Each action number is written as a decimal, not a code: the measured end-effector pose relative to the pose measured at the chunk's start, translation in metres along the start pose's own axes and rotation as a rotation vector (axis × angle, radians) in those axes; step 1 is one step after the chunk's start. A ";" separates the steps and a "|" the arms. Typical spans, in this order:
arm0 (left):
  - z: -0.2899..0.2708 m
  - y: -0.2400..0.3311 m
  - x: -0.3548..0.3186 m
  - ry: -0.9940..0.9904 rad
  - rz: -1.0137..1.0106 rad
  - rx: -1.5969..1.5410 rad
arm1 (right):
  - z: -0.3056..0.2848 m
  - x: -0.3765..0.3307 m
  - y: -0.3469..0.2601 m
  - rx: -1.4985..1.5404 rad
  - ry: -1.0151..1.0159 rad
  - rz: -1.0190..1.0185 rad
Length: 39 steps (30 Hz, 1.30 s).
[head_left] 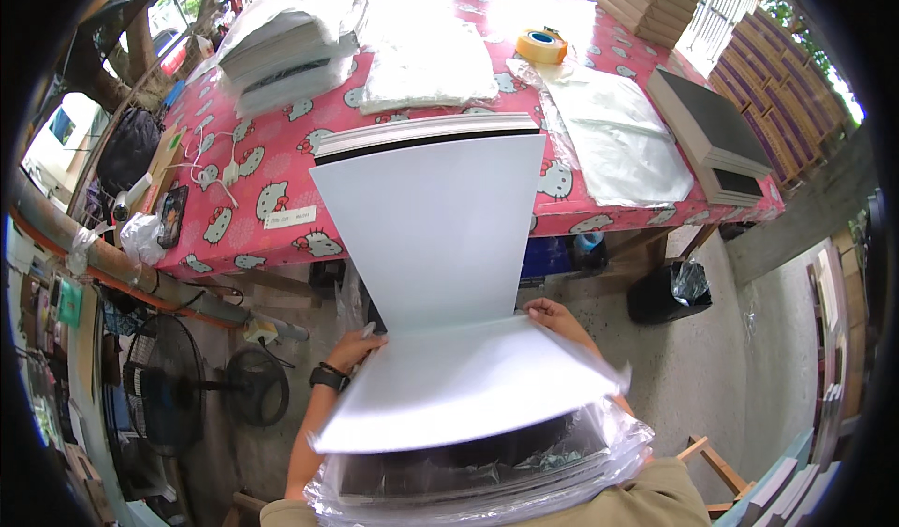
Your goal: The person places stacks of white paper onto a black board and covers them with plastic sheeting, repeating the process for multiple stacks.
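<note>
Outdoor workspace: a long table with a pink cartoon-print cloth carries stacked booklets, clear plastic bags and a yellow tape roll. Left hand and right hand each pinch one side edge of a large white sheet, which arches from the lap up toward the table edge. It appears light, thin and flexible, likely prone to creasing; support at both side edges is advisable. Plastic-wrapped booklets lie beneath it on the lap.
</note>
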<state>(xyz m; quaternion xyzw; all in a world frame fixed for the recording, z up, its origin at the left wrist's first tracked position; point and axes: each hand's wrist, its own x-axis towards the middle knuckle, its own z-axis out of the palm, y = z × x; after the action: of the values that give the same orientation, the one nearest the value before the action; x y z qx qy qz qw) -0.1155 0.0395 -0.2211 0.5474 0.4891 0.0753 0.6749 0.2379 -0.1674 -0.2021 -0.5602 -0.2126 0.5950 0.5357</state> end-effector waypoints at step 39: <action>0.089 0.227 -0.085 0.024 0.688 -0.258 | 0.178 -0.005 -0.175 -0.264 -0.073 -0.674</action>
<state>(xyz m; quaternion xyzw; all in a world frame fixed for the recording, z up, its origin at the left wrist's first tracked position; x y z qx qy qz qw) 0.0053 0.0145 0.0055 0.5895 0.2709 0.3653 0.6676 0.1479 -0.0518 -0.0001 -0.5013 -0.4793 0.3721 0.6168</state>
